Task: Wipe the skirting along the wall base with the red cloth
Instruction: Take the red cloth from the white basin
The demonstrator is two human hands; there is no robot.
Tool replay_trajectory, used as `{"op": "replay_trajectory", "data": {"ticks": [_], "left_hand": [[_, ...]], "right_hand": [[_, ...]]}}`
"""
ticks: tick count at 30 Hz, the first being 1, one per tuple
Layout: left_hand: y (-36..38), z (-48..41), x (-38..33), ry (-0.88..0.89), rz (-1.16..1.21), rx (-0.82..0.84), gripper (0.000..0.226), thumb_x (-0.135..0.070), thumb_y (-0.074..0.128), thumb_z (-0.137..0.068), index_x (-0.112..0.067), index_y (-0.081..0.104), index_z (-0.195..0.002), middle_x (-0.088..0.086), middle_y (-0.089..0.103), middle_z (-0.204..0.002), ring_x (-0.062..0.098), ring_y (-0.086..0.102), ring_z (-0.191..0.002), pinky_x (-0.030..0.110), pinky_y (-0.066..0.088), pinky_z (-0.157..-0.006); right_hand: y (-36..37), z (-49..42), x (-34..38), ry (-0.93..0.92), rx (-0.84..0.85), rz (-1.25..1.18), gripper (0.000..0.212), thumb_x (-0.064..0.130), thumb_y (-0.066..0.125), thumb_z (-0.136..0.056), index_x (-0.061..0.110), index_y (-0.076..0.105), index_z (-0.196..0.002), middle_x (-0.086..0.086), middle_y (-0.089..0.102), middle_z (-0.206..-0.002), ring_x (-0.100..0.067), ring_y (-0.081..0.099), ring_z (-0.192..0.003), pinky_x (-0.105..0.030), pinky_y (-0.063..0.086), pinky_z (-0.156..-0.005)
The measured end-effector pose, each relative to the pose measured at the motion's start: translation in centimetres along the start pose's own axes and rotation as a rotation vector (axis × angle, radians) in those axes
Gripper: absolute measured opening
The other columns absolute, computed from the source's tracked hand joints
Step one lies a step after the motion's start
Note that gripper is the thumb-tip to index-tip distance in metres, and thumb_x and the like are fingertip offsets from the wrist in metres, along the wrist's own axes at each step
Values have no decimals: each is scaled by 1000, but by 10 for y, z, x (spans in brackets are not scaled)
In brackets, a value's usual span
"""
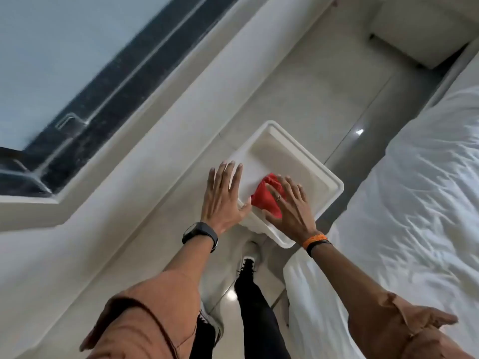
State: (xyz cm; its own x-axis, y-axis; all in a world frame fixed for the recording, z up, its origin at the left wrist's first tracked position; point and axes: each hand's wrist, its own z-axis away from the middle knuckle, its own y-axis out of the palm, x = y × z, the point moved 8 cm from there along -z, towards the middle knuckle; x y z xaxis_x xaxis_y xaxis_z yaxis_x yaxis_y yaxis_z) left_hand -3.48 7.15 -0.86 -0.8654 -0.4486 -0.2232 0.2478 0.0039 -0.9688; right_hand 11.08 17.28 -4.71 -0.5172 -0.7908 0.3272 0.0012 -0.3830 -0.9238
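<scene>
Resting my right hand [290,211], fingers spread, on the crumpled red cloth [260,196] atop the white rimmed plastic table [334,183]; my left hand [223,200] lies flat and open at its edge. With the cloth off the pale wall [145,177], I judge this fits either fetching it before wiping or setting it down after.

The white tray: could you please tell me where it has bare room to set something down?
The far half of the tray, between the red cloth and the far rim, is bare, as is its strip nearest the bed. The near corner is crowded: the right hand presses the cloth and the left hand rests on the edge nearest the wall.
</scene>
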Motion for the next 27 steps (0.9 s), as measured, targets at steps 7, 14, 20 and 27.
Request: {"op": "replay_trajectory", "data": {"ticks": [7, 14, 20, 27], "left_hand": [[47, 3, 8, -43, -30, 122, 96, -61, 45, -86, -5, 32, -163, 21, 28, -167, 38, 22, -156, 59, 20, -127], [52, 3, 12, -29, -37, 102, 100, -62, 45, -85, -5, 24, -165, 22, 19, -171, 36, 15, -159, 57, 18, -128], [32, 12, 21, -42, -52, 81, 104, -65, 44, -84, -7, 20, -167, 20, 16, -172, 35, 11, -160, 55, 15, -129], [-11, 49, 63, -87, -47, -10, 102, -69, 53, -90, -4, 27, -164, 21, 24, -170, 37, 16, -159, 57, 17, -128]], "right_hand": [[31, -13, -4, -49, 26, 28, 69, 42, 67, -90, 28, 38, -152, -13, 28, -161, -37, 29, -145, -55, 34, -112], [28, -22, 2, -91, -57, 33, 57, 34, 73, -87, 19, 54, -139, -18, 47, -144, -39, 50, -117, -52, 49, -91], [8, -22, 15, -63, -153, -110, 51, 16, 80, -76, 8, 65, -124, -22, 56, -126, -41, 55, -96, -52, 54, -78], [-43, -4, 86, -47, -366, -201, 49, 18, 79, -77, 12, 66, -124, -18, 57, -128, -34, 54, -103, -43, 52, -80]]}}
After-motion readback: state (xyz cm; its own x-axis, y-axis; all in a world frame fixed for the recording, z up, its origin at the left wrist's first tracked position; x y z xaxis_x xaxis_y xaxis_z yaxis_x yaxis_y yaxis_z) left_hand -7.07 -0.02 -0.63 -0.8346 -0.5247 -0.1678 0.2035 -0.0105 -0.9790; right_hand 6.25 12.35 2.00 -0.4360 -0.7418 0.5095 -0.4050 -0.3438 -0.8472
